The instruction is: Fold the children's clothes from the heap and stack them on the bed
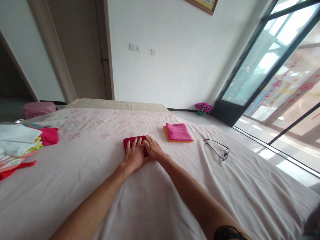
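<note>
A folded dark red cloth (127, 142) lies on the pale pink bed sheet (87, 166) in front of me. Flat on top of it rests my left hand (135, 151), its fingers spread and pointing away. My right hand (152, 147) lies along the cloth's right side, fingers stretched out, close beside the left hand. Between them the hands cover much of the cloth. A little to the right is a small stack, a folded pink cloth (178, 131) over an orange one (170, 140); neither hand touches it.
Black-framed glasses (222, 151) lie on the sheet at the right. A loose heap of clothes (18, 140) is at the left edge. Behind stand a pink plastic stool (40, 109) and a pot of purple flowers (203, 107) near the glass door (250, 66).
</note>
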{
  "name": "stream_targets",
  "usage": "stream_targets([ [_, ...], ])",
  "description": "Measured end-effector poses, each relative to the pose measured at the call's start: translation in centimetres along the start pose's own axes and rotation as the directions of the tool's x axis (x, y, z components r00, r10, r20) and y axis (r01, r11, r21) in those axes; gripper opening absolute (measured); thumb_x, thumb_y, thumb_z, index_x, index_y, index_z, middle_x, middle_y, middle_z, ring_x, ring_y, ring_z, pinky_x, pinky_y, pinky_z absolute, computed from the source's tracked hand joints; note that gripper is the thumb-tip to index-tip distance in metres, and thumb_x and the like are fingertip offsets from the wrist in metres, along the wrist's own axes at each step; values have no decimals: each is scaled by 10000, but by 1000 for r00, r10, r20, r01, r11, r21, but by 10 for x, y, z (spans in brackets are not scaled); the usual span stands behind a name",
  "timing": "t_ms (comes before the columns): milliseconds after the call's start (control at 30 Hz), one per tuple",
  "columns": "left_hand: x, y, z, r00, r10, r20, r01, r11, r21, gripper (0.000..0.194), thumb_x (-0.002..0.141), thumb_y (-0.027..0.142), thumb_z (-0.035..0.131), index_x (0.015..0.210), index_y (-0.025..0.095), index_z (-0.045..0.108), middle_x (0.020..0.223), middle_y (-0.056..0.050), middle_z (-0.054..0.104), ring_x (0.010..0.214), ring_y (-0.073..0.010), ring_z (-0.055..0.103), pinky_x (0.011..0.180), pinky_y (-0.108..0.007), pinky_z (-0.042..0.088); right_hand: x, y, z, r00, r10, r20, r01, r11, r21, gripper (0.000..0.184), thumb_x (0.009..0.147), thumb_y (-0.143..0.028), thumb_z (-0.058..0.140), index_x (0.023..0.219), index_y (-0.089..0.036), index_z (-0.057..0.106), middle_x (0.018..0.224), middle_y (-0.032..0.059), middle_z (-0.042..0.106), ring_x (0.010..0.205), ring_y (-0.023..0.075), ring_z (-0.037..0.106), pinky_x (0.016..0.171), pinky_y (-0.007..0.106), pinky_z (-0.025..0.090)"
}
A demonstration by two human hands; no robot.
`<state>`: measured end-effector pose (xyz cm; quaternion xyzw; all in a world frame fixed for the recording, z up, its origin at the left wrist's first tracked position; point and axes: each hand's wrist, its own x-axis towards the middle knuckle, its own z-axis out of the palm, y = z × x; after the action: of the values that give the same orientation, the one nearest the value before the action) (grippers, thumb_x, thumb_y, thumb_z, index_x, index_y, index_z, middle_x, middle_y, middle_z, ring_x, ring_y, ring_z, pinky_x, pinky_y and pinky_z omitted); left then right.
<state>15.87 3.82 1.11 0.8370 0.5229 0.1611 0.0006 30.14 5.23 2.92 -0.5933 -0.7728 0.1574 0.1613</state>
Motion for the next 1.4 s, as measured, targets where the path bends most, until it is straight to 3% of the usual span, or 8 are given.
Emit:
stream_targets([
  [233, -24, -24, 0, 998, 51, -23, -51, 999, 2, 887, 828, 670, 517, 1524, 151, 336, 1607, -179, 274, 1493, -346, 224, 1195, -551, 179, -11, 11, 7, 985, 141, -99, -157, 972, -173, 553, 1043, -461, 258, 1534, -214, 313, 1593, 104, 319, 1481, 249, 236, 1189, 467, 168],
  [333, -48, -55, -2, 996, 83, -32, -84, 996, -23, 797, 910, 631, 395, 1536, 147, 303, 1610, -176, 265, 1488, -323, 249, 1173, -519, 263, -12, 6, 4, 969, 164, -184, -192, 971, -144, 537, 1026, -480, 320, 1464, -186, 421, 1518, 128, 432, 1418, 267, 336, 1148, 435, 246],
  [433, -73, -97, -6, 994, 77, -74, -80, 996, -37, 696, 957, 561, 327, 1505, 131, 359, 1539, -175, 415, 1442, -286, 362, 1169, -478, 299, -12, 1, -1, 965, 162, -205, -197, 966, -166, 478, 1004, -500, 360, 1262, -182, 607, 1359, 143, 564, 1269, 282, 474, 1051, 423, 351],
  [600, -90, -143, -13, 981, -87, -174, 73, 994, -86, 594, 974, 444, 293, 1378, 58, 493, 1392, -203, 575, 1301, -264, 540, 1127, -420, 389, -2, -5, -11, 935, 292, -201, -334, 917, -218, 492, 926, -565, 454, 1083, -166, 696, 1222, 187, 616, 1173, 335, 537, 940, 447, 414],
  [700, -88, -145, -14, 978, -104, -183, 88, 992, -92, 561, 949, 409, 359, 1381, 75, 486, 1382, -186, 587, 1289, -266, 549, 1116, -421, 406, 7, -8, -21, 904, 418, -91, -428, 887, -173, 546, 863, -604, 521, 1156, -164, 658, 1212, 184, 641, 1121, 341, 594, 874, 431, 450],
  [833, -87, -140, -13, 978, -82, -193, 68, 995, -79, 549, 912, 368, 427, 1389, 100, 479, 1402, -174, 573, 1314, -281, 525, 1130, -450, 383, 14, -10, -31, 897, 440, 26, -428, 884, -186, 668, 803, -703, 545, 1177, -157, 636, 1157, 187, 683, 1043, 334, 650, 818, 402, 468],
  [1200, -84, -142, -13, 979, -77, -188, 60, 994, -92, 526, 907, 352, 432, 1372, 115, 495, 1393, -164, 584, 1305, -267, 535, 1128, -444, 390, 4, -23, -26, 902, 432, -5, -425, 885, -192, 562, 876, -640, 477, 1107, -163, 661, 1178, 182, 686, 1099, 337, 636, 852, 408, 469],
  [1400, -84, -144, -11, 973, -60, -224, 32, 992, -126, 496, 890, 349, 468, 1344, 159, 527, 1372, -138, 607, 1285, -260, 553, 1114, -445, 412, -2, -21, -15, 909, 392, -143, -410, 902, -133, 468, 903, -588, 471, 1076, -176, 610, 1115, 174, 693, 1026, 308, 653, 807, 383, 467],
])
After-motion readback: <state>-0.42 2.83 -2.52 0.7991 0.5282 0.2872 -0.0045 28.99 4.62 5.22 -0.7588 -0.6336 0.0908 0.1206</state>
